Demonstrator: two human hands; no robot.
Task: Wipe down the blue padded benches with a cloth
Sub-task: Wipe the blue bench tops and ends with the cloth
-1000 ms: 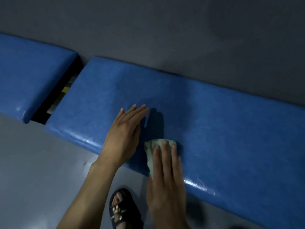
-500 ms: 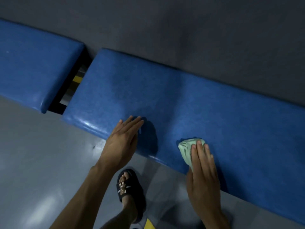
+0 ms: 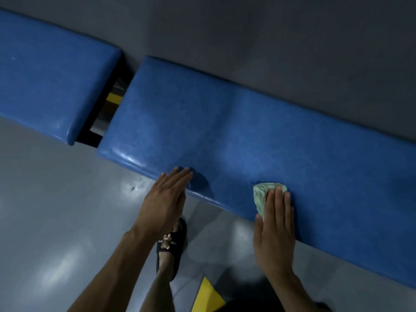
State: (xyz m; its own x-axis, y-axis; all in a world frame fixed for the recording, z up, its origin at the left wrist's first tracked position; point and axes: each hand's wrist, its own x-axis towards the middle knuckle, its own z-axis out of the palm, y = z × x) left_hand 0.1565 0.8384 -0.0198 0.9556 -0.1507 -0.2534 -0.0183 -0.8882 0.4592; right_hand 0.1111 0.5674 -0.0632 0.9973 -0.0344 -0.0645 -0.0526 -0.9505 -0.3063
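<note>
A long blue padded bench [image 3: 247, 131] runs across the view against a grey wall. A second blue padded bench [image 3: 51, 75] stands to its left, with a dark gap between them. My right hand [image 3: 273, 224] lies flat on a pale green cloth [image 3: 262, 195] and presses it on the long bench near its front edge. My left hand [image 3: 165, 199] rests flat, fingers together, with its fingertips on the front edge of the same bench, left of the cloth.
Grey glossy floor [image 3: 56, 210] lies in front of the benches. My foot in a black sandal [image 3: 171, 246] stands below the left hand. A yellow floor marking [image 3: 208, 296] shows at the bottom. The gap [image 3: 108, 109] shows a black frame and a yellow strip.
My right hand has slid the cloth to the right along the bench, away from the left hand. The left hand has drawn back to the front edge. The view has shifted right.
</note>
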